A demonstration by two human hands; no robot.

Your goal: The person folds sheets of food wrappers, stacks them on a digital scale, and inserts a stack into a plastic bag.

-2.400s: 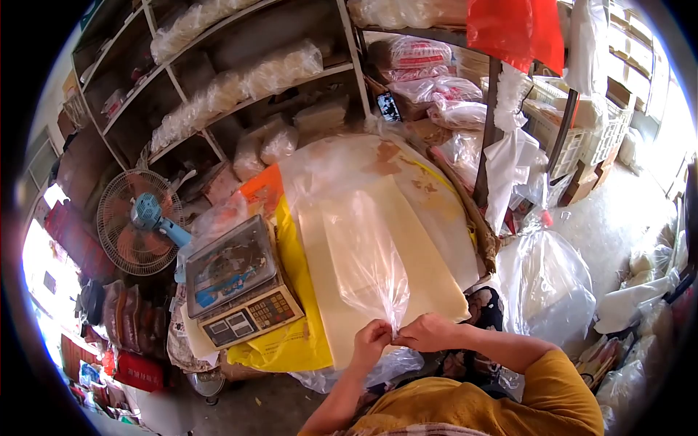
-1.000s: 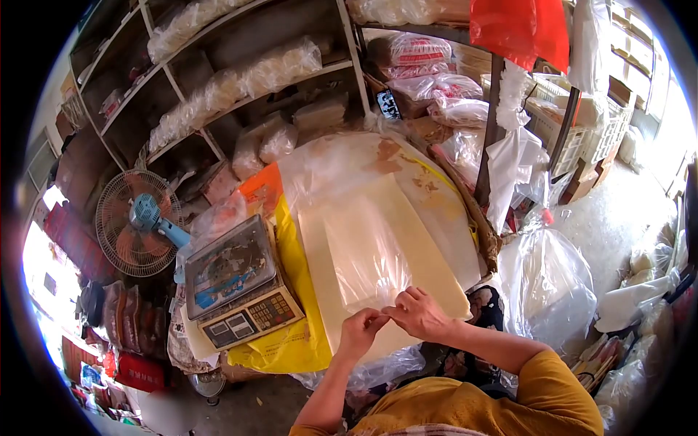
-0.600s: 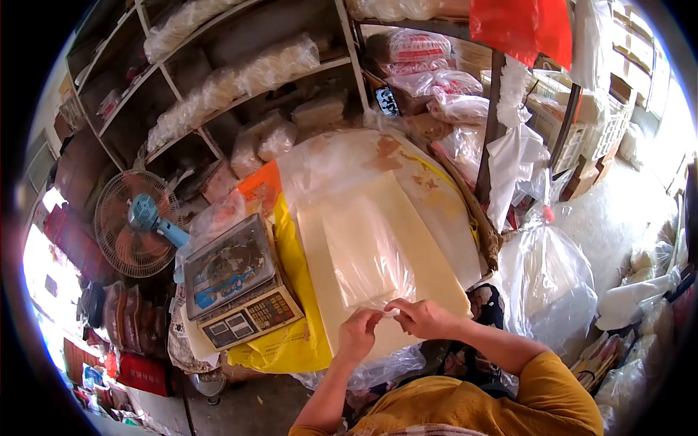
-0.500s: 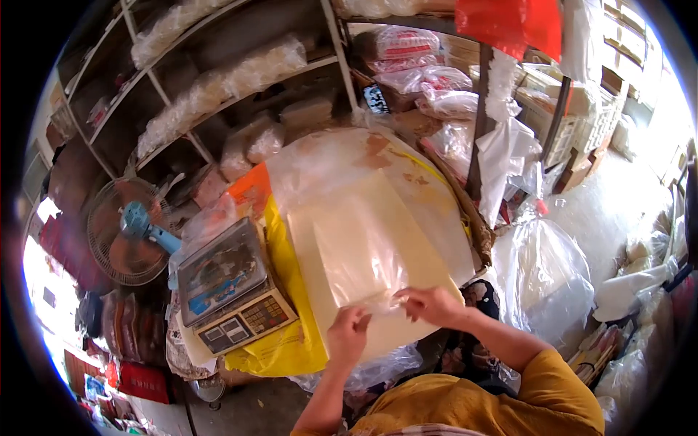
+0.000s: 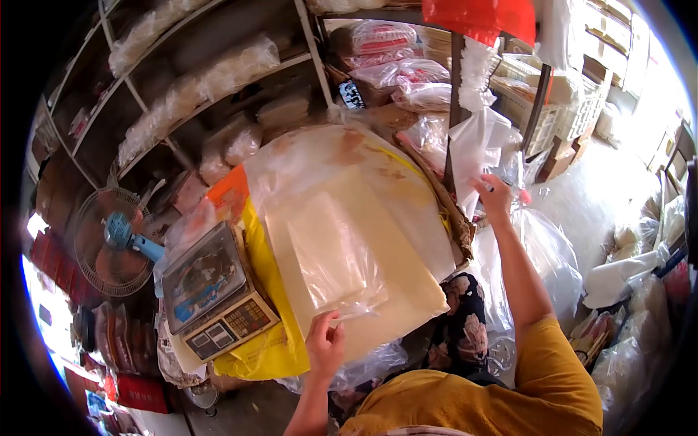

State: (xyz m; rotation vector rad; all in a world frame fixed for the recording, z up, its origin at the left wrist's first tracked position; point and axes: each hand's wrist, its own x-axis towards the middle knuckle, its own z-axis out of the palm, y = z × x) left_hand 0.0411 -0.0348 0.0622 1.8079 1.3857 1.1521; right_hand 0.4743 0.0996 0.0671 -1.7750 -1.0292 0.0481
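Observation:
A clear plastic bag (image 5: 334,254) lies flat on a stack of cream sheets (image 5: 396,291), its near end bunched and shiny. My left hand (image 5: 325,345) is at that near end, fingers curled loosely, with a gap between thumb and forefinger. Out to the right, my right hand (image 5: 496,200) is raised beside the white plastic sheeting (image 5: 476,142) that hangs from a post. Its fingers are bent together at the sheeting's lower part; what they pinch, if anything, is too small to make out.
To the left stand a digital scale (image 5: 218,291) on yellow plastic (image 5: 291,349) and a fan (image 5: 116,240). Shelves (image 5: 211,94) with bagged goods rise behind. A large clear bag (image 5: 542,254) sits at the right, below the post (image 5: 456,109).
My right hand has left the bag's near end and swung up and right to the hanging sheeting. My left hand stays by the bag, its fingers looser. The view has shifted slightly.

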